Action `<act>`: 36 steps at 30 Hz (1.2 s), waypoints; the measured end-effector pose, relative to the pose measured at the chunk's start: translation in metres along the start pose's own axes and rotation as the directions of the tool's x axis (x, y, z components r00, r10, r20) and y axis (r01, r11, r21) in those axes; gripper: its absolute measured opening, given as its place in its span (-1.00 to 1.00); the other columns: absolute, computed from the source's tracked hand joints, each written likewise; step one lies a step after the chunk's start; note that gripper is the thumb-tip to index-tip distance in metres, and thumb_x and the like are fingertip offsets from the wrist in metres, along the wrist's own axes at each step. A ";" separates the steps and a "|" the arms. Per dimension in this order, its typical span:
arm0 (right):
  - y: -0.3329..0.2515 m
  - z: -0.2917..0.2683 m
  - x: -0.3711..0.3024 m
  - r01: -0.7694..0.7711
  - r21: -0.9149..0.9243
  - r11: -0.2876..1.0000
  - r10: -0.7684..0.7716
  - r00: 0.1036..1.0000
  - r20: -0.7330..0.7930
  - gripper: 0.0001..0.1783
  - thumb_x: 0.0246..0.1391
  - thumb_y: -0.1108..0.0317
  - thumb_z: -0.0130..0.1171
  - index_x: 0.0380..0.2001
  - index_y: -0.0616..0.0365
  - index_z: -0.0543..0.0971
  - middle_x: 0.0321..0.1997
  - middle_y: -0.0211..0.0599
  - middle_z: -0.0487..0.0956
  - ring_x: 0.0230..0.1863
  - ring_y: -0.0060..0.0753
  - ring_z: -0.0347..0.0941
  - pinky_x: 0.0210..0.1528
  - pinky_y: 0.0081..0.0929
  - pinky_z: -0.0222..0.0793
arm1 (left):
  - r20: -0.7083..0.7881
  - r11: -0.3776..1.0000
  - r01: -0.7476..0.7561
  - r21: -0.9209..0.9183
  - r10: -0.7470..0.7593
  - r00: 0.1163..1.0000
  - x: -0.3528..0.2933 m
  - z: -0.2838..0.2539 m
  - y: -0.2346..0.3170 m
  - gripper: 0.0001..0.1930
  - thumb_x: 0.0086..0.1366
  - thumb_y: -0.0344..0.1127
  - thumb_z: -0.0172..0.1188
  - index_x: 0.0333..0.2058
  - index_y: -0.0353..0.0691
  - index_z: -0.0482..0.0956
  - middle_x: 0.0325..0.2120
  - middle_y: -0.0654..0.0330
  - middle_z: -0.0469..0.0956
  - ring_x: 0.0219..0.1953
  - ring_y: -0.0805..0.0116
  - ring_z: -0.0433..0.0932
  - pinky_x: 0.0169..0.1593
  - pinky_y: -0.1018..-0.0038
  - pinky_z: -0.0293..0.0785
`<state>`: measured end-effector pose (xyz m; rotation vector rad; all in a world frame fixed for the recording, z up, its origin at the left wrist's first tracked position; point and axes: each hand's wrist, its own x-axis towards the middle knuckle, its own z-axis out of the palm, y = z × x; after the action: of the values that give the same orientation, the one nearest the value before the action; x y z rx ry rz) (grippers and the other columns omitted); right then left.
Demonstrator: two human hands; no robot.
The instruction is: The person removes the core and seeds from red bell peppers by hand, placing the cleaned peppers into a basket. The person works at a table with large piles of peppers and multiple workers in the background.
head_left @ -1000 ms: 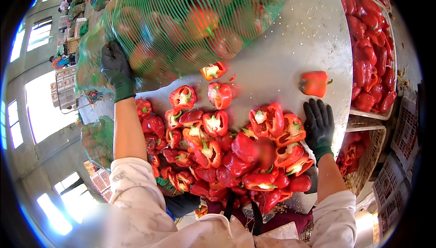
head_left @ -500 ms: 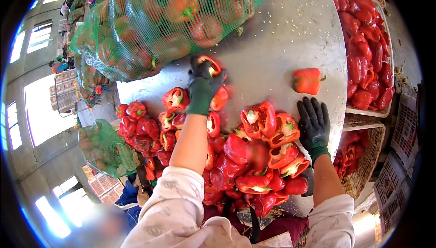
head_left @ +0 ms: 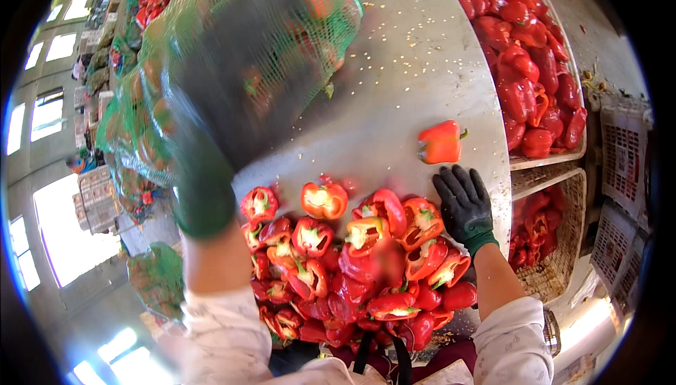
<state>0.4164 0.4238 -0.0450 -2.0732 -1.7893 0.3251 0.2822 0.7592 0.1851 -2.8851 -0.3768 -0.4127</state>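
Note:
My left hand (head_left: 236,78), in a dark glove with a green cuff, is smeared by motion in front of the green net bag (head_left: 338,22) of red peppers. Its fingers cannot be made out, nor whether it holds anything. My right hand (head_left: 463,205), gloved alike, lies on the metal table with its fingers stretched out and nothing in them. Just beyond those fingertips rests a whole red pepper (head_left: 440,142), stem pointing right. Between my arms spreads a pile of cut red peppers (head_left: 352,286). One pepper half (head_left: 324,200) sits at the pile's far edge, cut face showing.
Pale seeds dot the metal table (head_left: 394,68). Past its right edge stand a crate (head_left: 583,142) full of red peppers and a lower crate (head_left: 574,244) partly filled with them. Another green net bag (head_left: 155,279) is at the left, and stacked crates (head_left: 623,145) stand far right.
My left hand has swung from the table beyond the pile, where it held a cut pepper, up and left to the net bag. My right hand stays flat; the whole view has shifted somewhat.

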 end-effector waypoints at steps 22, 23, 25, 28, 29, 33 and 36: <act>-0.007 -0.001 0.004 -0.004 -0.086 0.996 0.000 0.999 -0.048 -0.47 -0.05 0.41 0.15 0.09 0.02 0.55 0.23 -0.35 0.49 0.26 -0.18 0.38 0.34 -0.07 0.25 | 0.263 0.779 0.535 -0.328 -0.468 0.843 0.010 0.031 -0.033 -0.67 0.31 -0.10 0.23 -0.22 -0.28 0.72 -0.38 0.05 0.71 -0.35 0.33 0.65 -0.17 0.34 0.53; -0.007 -0.002 0.002 -0.005 -0.082 0.997 0.001 0.999 -0.044 -0.47 -0.05 0.41 0.15 0.09 0.02 0.54 0.24 -0.35 0.48 0.27 -0.18 0.37 0.34 -0.07 0.24 | 0.214 0.800 0.496 -0.337 -0.448 0.868 -0.015 0.014 -0.007 -0.75 0.28 -0.20 0.29 -0.25 -0.28 0.72 -0.42 0.06 0.71 -0.35 0.36 0.65 -0.19 0.34 0.55; -0.008 0.001 0.005 0.023 -0.088 0.996 -0.028 0.998 -0.056 -0.46 -0.04 0.41 0.14 0.11 0.02 0.54 0.25 -0.35 0.47 0.29 -0.17 0.36 0.35 -0.06 0.24 | 0.118 0.854 0.447 -0.264 -0.432 0.894 -0.064 -0.001 0.022 -0.80 0.22 -0.27 0.34 -0.30 -0.29 0.72 -0.41 0.05 0.71 -0.32 0.38 0.68 -0.17 0.36 0.57; -0.007 0.008 0.000 0.051 -0.116 0.992 -0.057 0.997 -0.046 -0.43 -0.02 0.41 0.15 0.15 0.01 0.51 0.28 -0.34 0.45 0.31 -0.16 0.34 0.37 -0.05 0.22 | 0.160 0.914 0.352 -0.201 -0.324 0.932 -0.085 -0.006 0.046 -0.79 0.24 -0.24 0.32 -0.30 -0.29 0.71 -0.42 0.06 0.70 -0.33 0.36 0.68 -0.18 0.37 0.56; -0.006 0.007 -0.001 0.047 -0.143 0.989 -0.052 0.998 -0.033 -0.42 -0.02 0.41 0.16 0.17 0.00 0.50 0.29 -0.34 0.45 0.32 -0.17 0.33 0.38 -0.05 0.21 | 0.157 0.888 0.401 -0.225 -0.373 0.914 -0.083 -0.003 0.050 -0.78 0.25 -0.23 0.31 -0.30 -0.29 0.71 -0.43 0.06 0.70 -0.34 0.36 0.68 -0.18 0.37 0.56; -0.005 0.009 -0.008 0.048 -0.143 0.989 -0.060 0.995 -0.078 -0.42 0.00 0.43 0.16 0.17 -0.01 0.50 0.30 -0.31 0.44 0.35 -0.19 0.32 0.40 -0.06 0.18 | 0.183 0.800 0.503 -0.327 -0.469 0.864 -0.055 0.028 0.039 -0.75 0.28 -0.19 0.28 -0.28 -0.29 0.70 -0.43 0.05 0.70 -0.33 0.32 0.68 -0.16 0.37 0.56; -0.004 0.013 -0.006 0.105 -0.140 0.985 -0.122 0.985 -0.122 -0.44 0.01 0.43 0.15 0.16 0.00 0.51 0.30 -0.31 0.44 0.35 -0.19 0.32 0.39 -0.06 0.19 | 0.115 0.880 0.393 -0.267 -0.376 0.919 -0.013 0.034 0.012 -0.67 0.21 -0.11 0.22 -0.41 -0.32 0.63 -0.53 -0.14 0.55 -0.49 0.13 0.60 -0.34 0.25 0.47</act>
<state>0.4065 0.4203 -0.0550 -2.0182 -1.8860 0.0379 0.2817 0.7532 0.1474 -3.1003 -0.9906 -0.4767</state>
